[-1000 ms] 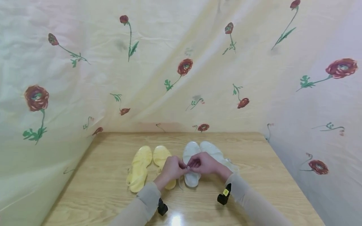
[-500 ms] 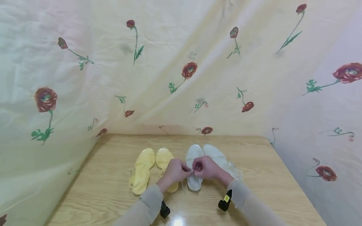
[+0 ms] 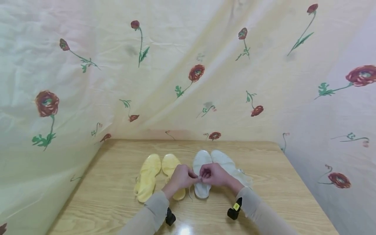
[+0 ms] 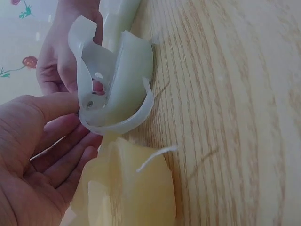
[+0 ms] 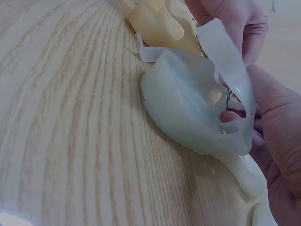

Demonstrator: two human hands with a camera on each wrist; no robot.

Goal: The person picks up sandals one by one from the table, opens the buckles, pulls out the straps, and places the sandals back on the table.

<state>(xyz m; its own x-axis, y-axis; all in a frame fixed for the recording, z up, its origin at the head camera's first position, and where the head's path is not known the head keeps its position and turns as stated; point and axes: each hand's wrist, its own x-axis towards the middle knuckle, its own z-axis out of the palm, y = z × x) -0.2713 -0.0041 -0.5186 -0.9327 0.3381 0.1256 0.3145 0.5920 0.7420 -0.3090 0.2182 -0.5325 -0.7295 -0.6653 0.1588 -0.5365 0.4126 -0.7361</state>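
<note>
Both hands meet over the nearer-left white jelly sandal. My left hand pinches its ankle strap between thumb and fingers, and the strap's loose end curls out toward the table. From the other side my right hand grips the strap around a small metal buckle, one fingertip showing through the strap's opening. In the right wrist view the heel cup stands on the wood below the fingers. The second white sandal lies just right of it, partly behind the right hand.
To the left lie two yellow sandals: one fully visible, the other partly behind the left hand. All rest on a wood-grain table. A flower-printed cloth hangs behind the table and along both sides.
The head view has shifted slightly. My right fingers have curled in closer at the buckle since a second ago; both hands stay at the strap, nearly still over the last half second.
</note>
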